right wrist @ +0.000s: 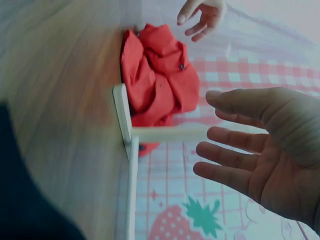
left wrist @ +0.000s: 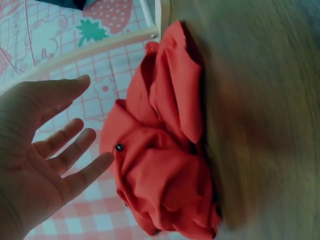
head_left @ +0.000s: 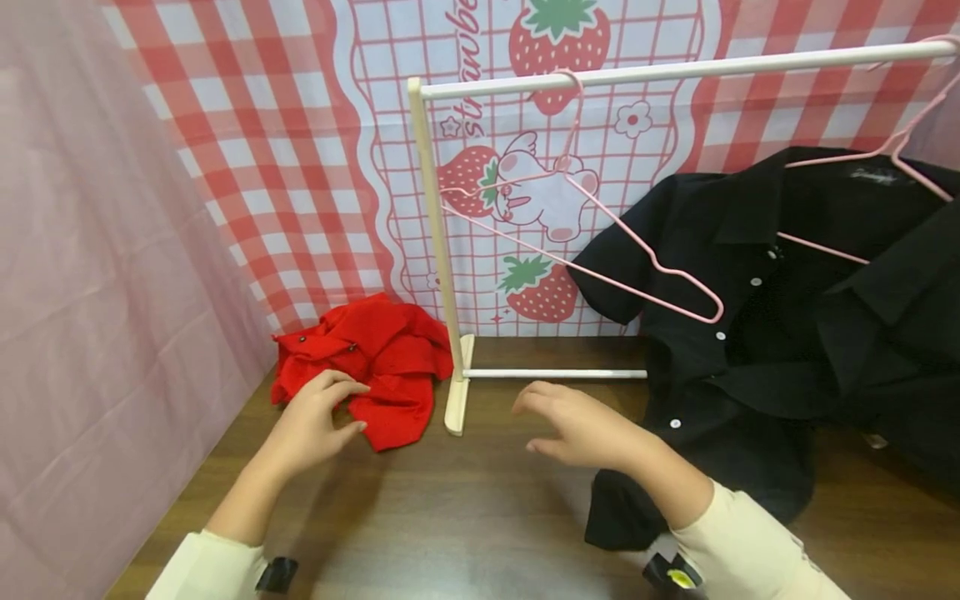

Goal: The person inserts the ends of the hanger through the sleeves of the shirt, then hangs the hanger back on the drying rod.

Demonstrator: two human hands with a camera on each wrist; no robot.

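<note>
The crumpled red cloth garment with dark buttons [head_left: 397, 337] lies on the brown wooden table [head_left: 450, 517], just beside the rack's pale wooden post [head_left: 437, 233]. Its heap stretches roughly left to right, one flap pointing toward the person. The left hand [head_left: 311, 421], fingers loosely parted and empty, hovers near it; the right hand [head_left: 573, 425], likewise relaxed and empty, hangs farther right.

A brown wood-grain worktop [head_left: 450, 508] catches a soft sheen toward its front edge – pale pink fabric [head_left: 112, 292] hangs along its left edge, and a red-and-white checked cloth [head_left: 397, 133] printed with strawberries [head_left: 558, 50] rises behind its back edge
</note>
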